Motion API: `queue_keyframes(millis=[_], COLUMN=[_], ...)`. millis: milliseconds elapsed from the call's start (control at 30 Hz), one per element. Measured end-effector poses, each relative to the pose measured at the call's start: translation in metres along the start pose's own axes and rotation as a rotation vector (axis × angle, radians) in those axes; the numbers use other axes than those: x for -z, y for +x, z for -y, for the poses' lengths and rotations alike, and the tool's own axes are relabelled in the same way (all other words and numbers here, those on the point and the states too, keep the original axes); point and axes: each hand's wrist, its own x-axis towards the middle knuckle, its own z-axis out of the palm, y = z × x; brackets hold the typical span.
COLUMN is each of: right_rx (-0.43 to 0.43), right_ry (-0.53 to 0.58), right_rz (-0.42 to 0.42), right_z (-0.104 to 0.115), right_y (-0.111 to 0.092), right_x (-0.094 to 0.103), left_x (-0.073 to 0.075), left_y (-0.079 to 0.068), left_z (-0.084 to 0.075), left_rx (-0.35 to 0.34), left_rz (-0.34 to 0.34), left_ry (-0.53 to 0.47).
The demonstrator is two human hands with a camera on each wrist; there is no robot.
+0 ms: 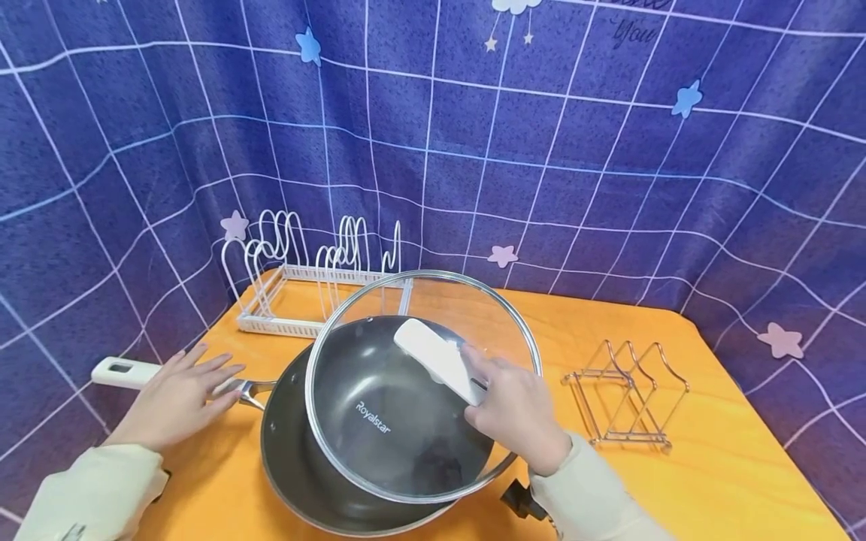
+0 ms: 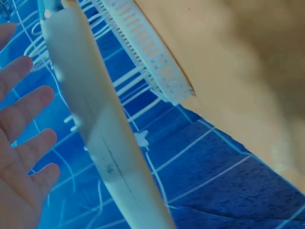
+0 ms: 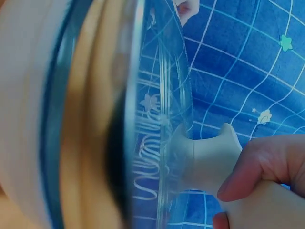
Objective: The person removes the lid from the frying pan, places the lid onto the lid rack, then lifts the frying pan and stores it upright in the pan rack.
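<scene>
A dark frying pan (image 1: 287, 454) with "Royalstar" lettered inside stands on the orange table. Its white handle (image 1: 118, 373) points left. My left hand (image 1: 177, 398) is over that handle with fingers spread; in the left wrist view the fingers (image 2: 35, 105) stand beside the handle (image 2: 102, 119), apart from it. My right hand (image 1: 517, 413) grips the white knob handle (image 1: 436, 359) of a round glass lid (image 1: 419, 439). Tilted and shifted right of centre, the lid overlaps most of the pan. From the right wrist, the thumb (image 3: 243, 179) presses against the lid handle (image 3: 209, 162), and the lid rises above the pan.
A white wire dish rack (image 1: 277, 326) stands behind the pan at the back left, partly seen through the lid. To the right sits a small metal wire rack (image 1: 629, 398). Blue gridded cloth (image 1: 473, 150) with stars hangs around the orange tabletop (image 1: 731, 451).
</scene>
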Motion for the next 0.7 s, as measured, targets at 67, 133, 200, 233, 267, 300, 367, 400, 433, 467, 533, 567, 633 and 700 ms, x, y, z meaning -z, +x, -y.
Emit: queue_keyframes(millis=[67,133,200,233,267,300,367,400,433,467,533,567,633,700], right_rx=[-0.010,-0.014,-0.014,-0.015,-0.016,-0.019,-0.024,-0.027,-0.026,-0.026,-0.023,-0.022,-0.019,-0.025], right_ry=[-0.005,-0.023,-0.046,-0.056,-0.064,-0.069,-0.078,-0.079,-0.081,-0.083,-0.095,-0.099,-0.109,-0.115], right_rz=[-0.002,-0.007,-0.014,-0.016,-0.015,-0.012,-0.009,-0.007,-0.008,-0.012,-0.023,-0.028,-0.037,-0.034], right_z=[-0.002,-0.005,-0.007,-0.009,-0.011,-0.013,-0.016,-0.017,-0.019,-0.020,-0.024,-0.025,-0.028,-0.030], right_y=[-0.001,-0.001,-0.002,-0.002,-0.003,-0.004,-0.006,-0.007,-0.008,-0.008,-0.009,-0.009,-0.009,-0.009], right_x=[0.002,0.005,0.007,0.008,0.009,0.010,0.012,0.012,0.013,0.015,0.017,0.019,0.022,0.025], left_x=[0.001,0.002,0.004,0.005,0.006,0.006,0.007,0.008,0.008,0.009,0.012,0.014,0.018,0.021], left_y=[0.004,0.009,0.013,0.016,0.018,0.020,0.024,0.026,0.028,0.029,0.032,0.034,0.037,0.039], left_z=[-0.001,-0.002,-0.005,-0.007,-0.009,-0.011,-0.017,-0.019,-0.022,-0.024,-0.028,-0.030,-0.031,-0.032], left_rx=[-0.037,-0.073,-0.090,-0.099,-0.107,-0.113,-0.122,-0.129,-0.135,-0.136,-0.137,-0.141,-0.143,-0.154], left_rz=[-0.002,-0.012,-0.008,-0.009,-0.005,0.003,0.039,0.056,0.072,0.090,0.118,0.122,0.127,0.124], left_ry=[0.011,0.016,0.010,0.006,0.004,0.002,-0.004,-0.004,-0.006,-0.006,-0.011,-0.008,-0.009,0.002])
